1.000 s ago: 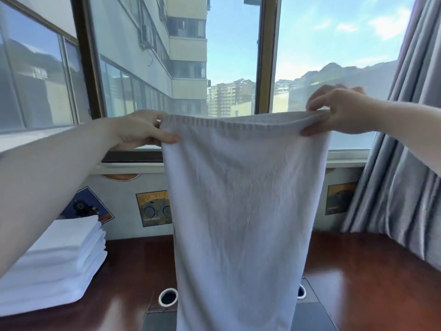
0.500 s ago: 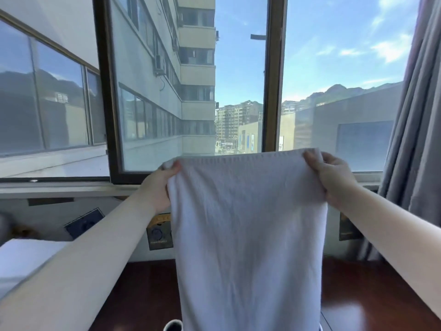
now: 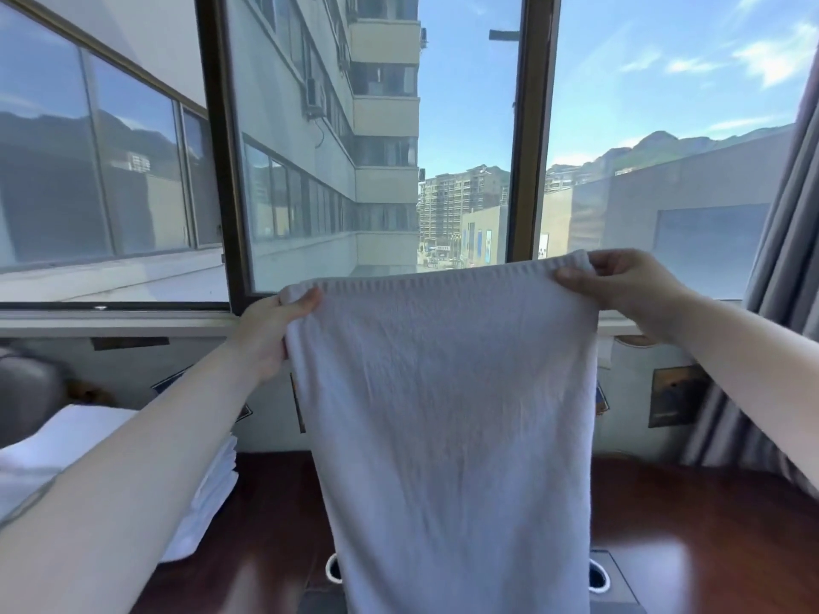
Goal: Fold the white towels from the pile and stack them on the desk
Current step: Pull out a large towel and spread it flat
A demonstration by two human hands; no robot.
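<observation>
Now both arms reach forward, left hand (image 3: 270, 330) and right hand (image 3: 620, 283) each pinching a top corner of the hanging white towel (image 3: 443, 414); no writing is readable.

A hotel-like room: dark wooden desk (image 3: 691, 538), grey curtain (image 3: 780, 268), stacked white towels (image 3: 75, 440) by a window (image 3: 376, 139).

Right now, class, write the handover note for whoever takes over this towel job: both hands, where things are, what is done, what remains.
Left hand: pinching the top left corner of the white towel.
Right hand: pinching the top right corner.
The towel hangs open above the desk, unfolded.
Done: a stack of folded towels sits on the desk at the left.
Left: fold this towel and add it to the stack. The pile is out of view.
</observation>
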